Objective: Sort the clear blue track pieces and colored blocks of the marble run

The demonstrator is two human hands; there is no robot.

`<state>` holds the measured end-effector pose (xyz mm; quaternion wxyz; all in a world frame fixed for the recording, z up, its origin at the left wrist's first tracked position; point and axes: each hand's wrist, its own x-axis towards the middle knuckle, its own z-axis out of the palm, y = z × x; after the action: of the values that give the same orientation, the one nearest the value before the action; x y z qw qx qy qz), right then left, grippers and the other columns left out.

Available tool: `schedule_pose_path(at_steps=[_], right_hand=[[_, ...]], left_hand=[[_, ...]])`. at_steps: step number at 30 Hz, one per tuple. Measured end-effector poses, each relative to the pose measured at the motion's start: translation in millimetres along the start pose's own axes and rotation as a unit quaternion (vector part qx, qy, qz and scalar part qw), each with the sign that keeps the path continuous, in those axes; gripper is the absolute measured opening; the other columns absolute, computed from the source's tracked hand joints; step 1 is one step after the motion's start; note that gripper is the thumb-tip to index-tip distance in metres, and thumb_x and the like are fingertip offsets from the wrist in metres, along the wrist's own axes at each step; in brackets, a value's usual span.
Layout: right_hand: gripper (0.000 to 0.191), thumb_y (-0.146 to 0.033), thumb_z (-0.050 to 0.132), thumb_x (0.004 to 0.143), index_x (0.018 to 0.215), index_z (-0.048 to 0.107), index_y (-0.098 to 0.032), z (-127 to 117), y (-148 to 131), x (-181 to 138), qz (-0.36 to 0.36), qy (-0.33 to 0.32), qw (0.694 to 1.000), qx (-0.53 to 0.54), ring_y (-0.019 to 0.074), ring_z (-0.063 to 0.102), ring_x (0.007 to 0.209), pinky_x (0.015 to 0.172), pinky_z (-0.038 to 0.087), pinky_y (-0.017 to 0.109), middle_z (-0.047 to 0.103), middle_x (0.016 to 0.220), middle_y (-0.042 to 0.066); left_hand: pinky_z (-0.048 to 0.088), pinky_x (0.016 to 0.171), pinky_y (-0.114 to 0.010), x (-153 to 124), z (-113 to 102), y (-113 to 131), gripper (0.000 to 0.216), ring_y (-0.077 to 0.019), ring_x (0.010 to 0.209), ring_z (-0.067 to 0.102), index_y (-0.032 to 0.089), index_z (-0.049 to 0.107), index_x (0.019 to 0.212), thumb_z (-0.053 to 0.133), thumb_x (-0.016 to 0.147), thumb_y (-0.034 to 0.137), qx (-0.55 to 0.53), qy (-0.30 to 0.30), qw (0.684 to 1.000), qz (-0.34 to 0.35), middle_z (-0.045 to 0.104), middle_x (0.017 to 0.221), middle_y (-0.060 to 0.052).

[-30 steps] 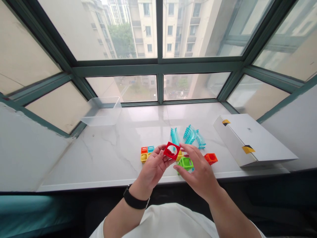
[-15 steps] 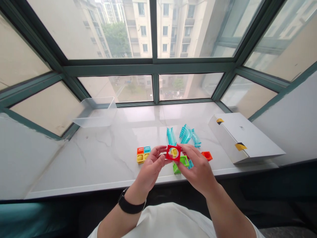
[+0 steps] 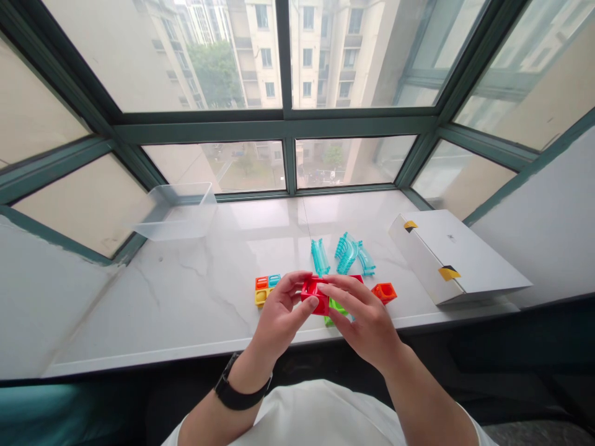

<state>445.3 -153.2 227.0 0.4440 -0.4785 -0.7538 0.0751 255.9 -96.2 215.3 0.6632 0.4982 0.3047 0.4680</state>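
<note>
A red hollow toy block (image 3: 321, 306) is held up over the front of the sill, tilted so that its open side shows. My left hand (image 3: 277, 314) is closed on its left side, thumb in front and fingers behind. From the right, my right hand (image 3: 368, 314) rests its fingertips on the block's top and right edge. Behind and beneath the hands sits a green block (image 3: 335, 307), partly covered. Left of my left hand lies a group of orange, blue and yellow blocks (image 3: 261, 290). An orange-red block (image 3: 384, 292) lies right of my right hand.
Translucent blue track pieces (image 3: 320, 257) and curved ones (image 3: 346, 253) lie behind the hands on the white marbled sill (image 3: 199, 303). A clear plastic bin (image 3: 176, 228) stands at the back left. At the right is a white box (image 3: 469, 260) with yellow-black tape tabs.
The red block has been turned in my hands, its round hole no longer facing me, and has shifted slightly left and down. My right fingers have moved left across its top.
</note>
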Motion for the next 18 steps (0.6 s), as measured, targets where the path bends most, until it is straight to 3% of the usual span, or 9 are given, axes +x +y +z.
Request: schedule_pose_path(at_steps=[11, 18], right_hand=[[0.048, -0.014, 0.062, 0.099, 0.143, 0.059, -0.036, -0.5, -2.7, -3.2, -0.018, 0.014, 1.000, -0.012, 0.0260, 0.065, 0.125, 0.101, 0.061, 0.045, 0.065, 0.136, 0.008], [0.040, -0.019, 0.067, 0.098, 0.136, 0.063, -0.032, -7.2, 3.7, -0.7, -0.030, 0.015, 0.999, -0.038, 0.0269, 0.065, 0.119, 0.100, 0.059, 0.045, 0.067, 0.129, 0.009]], left_hand=[[0.059, 0.095, -0.037, -4.5, 10.8, -1.9, 0.039, -0.0254, 0.110, 0.069, 0.024, 0.068, 0.118, 0.086, 0.083, 0.029, -0.026, 0.013, 0.998, 0.052, 0.072, 0.119, -0.010], [0.059, 0.090, -0.033, -1.6, 22.3, -13.9, 0.033, -0.0218, 0.105, 0.070, 0.024, 0.065, 0.118, 0.080, 0.090, 0.033, -0.005, -0.001, 0.999, 0.039, 0.070, 0.119, -0.008]])
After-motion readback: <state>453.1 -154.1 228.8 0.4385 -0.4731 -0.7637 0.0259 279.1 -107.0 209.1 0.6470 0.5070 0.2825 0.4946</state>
